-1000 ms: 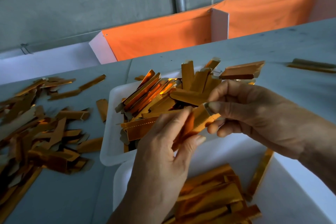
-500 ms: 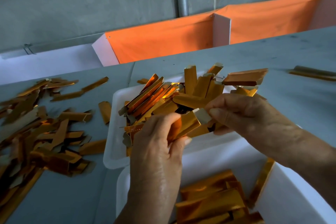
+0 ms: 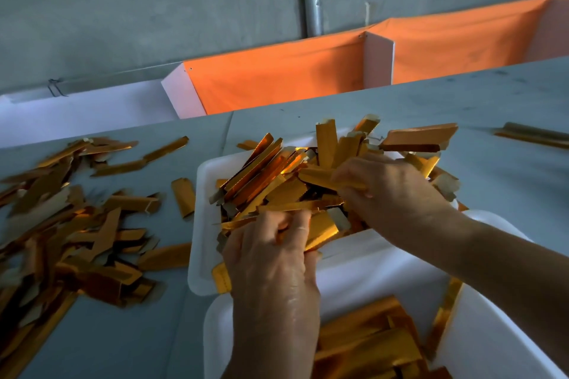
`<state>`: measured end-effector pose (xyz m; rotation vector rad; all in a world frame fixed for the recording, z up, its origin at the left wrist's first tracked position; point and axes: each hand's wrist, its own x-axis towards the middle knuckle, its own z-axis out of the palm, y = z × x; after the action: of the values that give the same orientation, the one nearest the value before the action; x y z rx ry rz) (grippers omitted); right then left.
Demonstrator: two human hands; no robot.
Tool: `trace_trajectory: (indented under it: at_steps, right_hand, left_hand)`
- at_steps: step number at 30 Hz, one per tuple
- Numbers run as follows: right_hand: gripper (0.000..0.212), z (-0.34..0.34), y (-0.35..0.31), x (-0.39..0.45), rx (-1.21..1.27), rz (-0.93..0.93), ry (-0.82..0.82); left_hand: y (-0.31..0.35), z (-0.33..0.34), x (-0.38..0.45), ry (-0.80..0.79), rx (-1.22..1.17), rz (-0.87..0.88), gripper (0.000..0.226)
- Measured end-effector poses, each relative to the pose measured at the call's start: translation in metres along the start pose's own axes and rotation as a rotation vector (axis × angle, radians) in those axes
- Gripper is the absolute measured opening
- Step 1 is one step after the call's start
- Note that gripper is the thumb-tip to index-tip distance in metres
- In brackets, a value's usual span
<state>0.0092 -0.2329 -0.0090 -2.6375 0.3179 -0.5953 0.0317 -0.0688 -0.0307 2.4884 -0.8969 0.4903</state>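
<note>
now | left hand (image 3: 271, 255) pinches gold strip (image 3: 321, 228), lower end | right hand (image 3: 392, 191) grips pile (image 3: 268, 177)

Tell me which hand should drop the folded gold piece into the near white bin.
Left. The left hand grips the folded gold piece right beside the near bin. The right hand is farther back, fingers curled on a strip in the far tray.

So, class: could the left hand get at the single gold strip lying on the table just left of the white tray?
Probably yes: the strip lies uncovered beside the tray, close to the left hand, though that hand grips a gold piece.
</note>
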Motion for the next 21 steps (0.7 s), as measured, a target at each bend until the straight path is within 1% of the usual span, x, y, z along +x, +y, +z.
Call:
trace_trajectory:
  at_steps: [2,4,6,8,10,12,14,15,17,18,19,20,21]
  right_hand:
    - [0.03,0.009,0.002,0.016,-0.141,0.046,-0.078]
    - [0.041,0.018,0.003,0.029,-0.221,0.127,-0.139]
    - [0.046,0.026,0.003,0.038,-0.294,0.179,-0.2]
    - [0.046,0.033,0.002,0.044,-0.391,0.16,-0.224]
    - [0.043,0.033,-0.001,0.046,-0.399,0.137,-0.17]
    - [0.035,0.028,-0.001,0.046,-0.333,0.082,-0.03]
    - [0.03,0.021,-0.001,0.043,-0.147,0.059,0.093]
    - [0.029,0.016,-0.001,0.041,0.02,0.089,0.114]
    - [0.024,0.008,-0.002,0.033,0.476,0.202,0.068]
    - [0.021,0.005,-0.004,0.028,0.696,0.237,0.025]
    - [0.018,0.003,-0.005,0.023,0.843,0.243,-0.007]
    - [0.018,0.001,-0.008,0.019,0.951,0.234,-0.021]
    - [0.019,0.001,-0.009,0.015,1.059,0.23,-0.024]
  left_hand:
    - [0.0,0.002,-0.001,-0.011,0.012,0.001,0.06]
    - [0.0,0.001,-0.003,-0.014,-0.016,-0.031,0.057]
    - [0.004,-0.002,-0.003,-0.028,-0.042,-0.043,0.057]
    - [0.005,-0.005,-0.004,-0.04,-0.033,-0.042,0.058]
    - [0.005,-0.005,-0.002,-0.108,-0.005,-0.063,0.057]
    - [0.004,-0.004,-0.002,-0.068,0.004,-0.069,0.053]
    - [0.004,-0.006,-0.001,-0.107,0.052,-0.105,0.056]
    - [0.002,-0.007,0.0,-0.097,0.068,-0.108,0.058]
    - [0.0,-0.01,0.003,-0.075,0.086,-0.11,0.064]
    - [-0.004,-0.009,0.004,-0.033,0.119,-0.093,0.067]
    - [-0.007,-0.009,0.003,0.003,0.165,-0.073,0.07]
    - [-0.008,-0.011,0.005,0.004,0.205,-0.044,0.074]
    - [-0.009,-0.013,0.008,-0.028,0.229,-0.036,0.078]
